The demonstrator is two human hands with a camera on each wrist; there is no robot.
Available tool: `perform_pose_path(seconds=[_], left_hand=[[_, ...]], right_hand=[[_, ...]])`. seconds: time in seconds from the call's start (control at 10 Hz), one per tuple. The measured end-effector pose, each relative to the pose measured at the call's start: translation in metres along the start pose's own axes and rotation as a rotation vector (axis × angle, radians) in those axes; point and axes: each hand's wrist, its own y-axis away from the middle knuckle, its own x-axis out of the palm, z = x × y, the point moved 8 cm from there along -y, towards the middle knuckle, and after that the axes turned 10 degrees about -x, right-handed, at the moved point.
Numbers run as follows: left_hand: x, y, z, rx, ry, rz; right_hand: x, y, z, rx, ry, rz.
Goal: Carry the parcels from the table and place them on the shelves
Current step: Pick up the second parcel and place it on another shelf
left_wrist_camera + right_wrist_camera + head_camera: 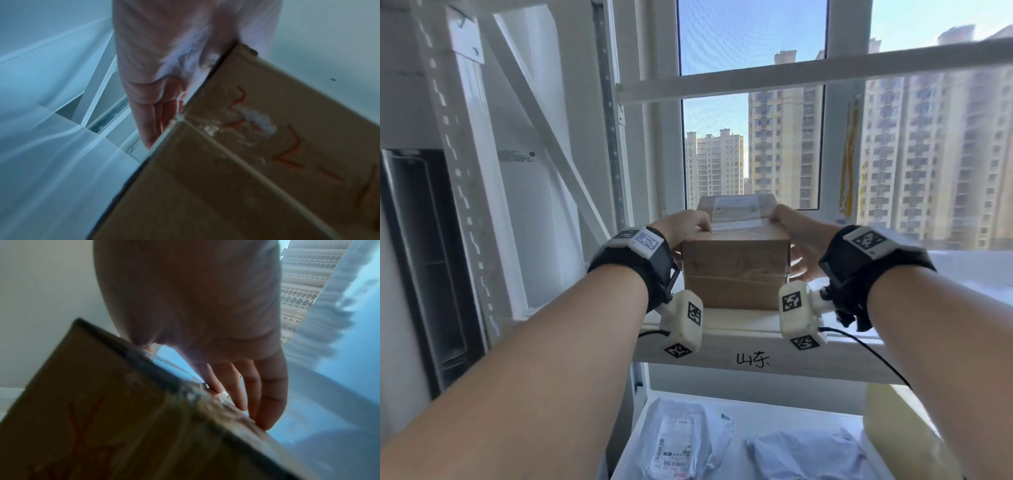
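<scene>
While resting on white metal shelf (pixel 739 323): brown taped cardboard box (pixel 736 274), stiff, probably light
Hold: flat on opposite sides
Hands: left hand (pixel 681 228) and right hand (pixel 799 240) clasping it

Cardboard box (pixel 736 270) on shelf (pixel 743 346), at its front edge, window (pixel 753 137) behind. Left hand (pixel 681 222) at box's left side, right hand (pixel 794 229) at its right. Flat parcels (pixel 681 442) on lower shelf (pixel 794 421) below box.

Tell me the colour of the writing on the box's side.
Orange-red writing on the brown box; clearest in the left wrist view.
</scene>
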Motion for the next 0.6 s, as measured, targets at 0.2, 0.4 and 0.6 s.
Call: perform_pose_path(seconds=[0.2, 0.4, 0.6], left_hand=[[0.005, -0.003, 0.005, -0.022, 0.090, 0.090], [0.011, -0.005, 0.008, -0.039, 0.093, 0.118], [-0.006, 0.022, 0.001, 0.027, -0.056, -0.093]], right_hand=[[0.003, 0.003, -0.006, 0.044, -0.057, 0.009], [-0.002, 0.008, -0.008, 0.034, -0.067, -0.027], [-0.015, 0.035, 0.001, -0.055, -0.040, -0.126]])
